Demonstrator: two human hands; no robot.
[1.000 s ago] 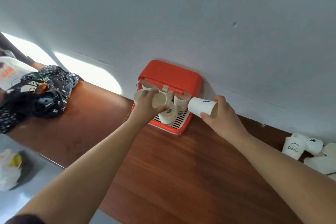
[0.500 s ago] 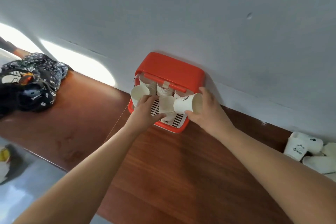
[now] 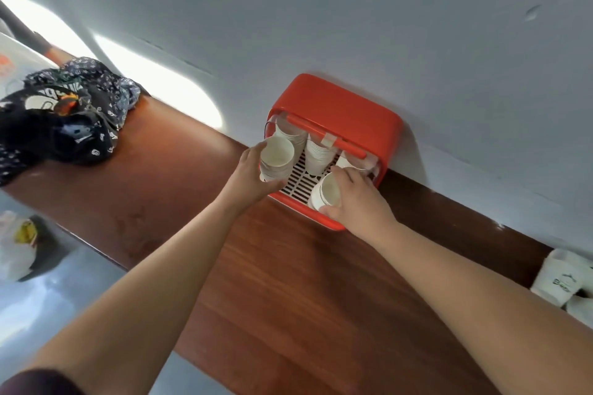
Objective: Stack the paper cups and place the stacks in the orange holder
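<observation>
The orange holder (image 3: 346,112) stands on the wooden table against the white wall, its front open over a white slotted tray (image 3: 300,178). Stacks of white paper cups (image 3: 317,154) hang inside under the lid. My left hand (image 3: 248,176) grips a short stack of cups (image 3: 276,155), mouth up, at the holder's front left corner. My right hand (image 3: 356,199) holds another paper cup (image 3: 327,192) upright on the tray at the front right.
Loose white paper cups (image 3: 560,279) lie at the table's right edge. A dark patterned bundle of cloth and a bag (image 3: 64,119) sits at the table's left end. A white plastic bag (image 3: 17,245) lies on the grey floor below.
My right hand turned its cup from sideways to upright and lowered it onto the tray's front right. My left hand stayed at the holder's front left with its cups.
</observation>
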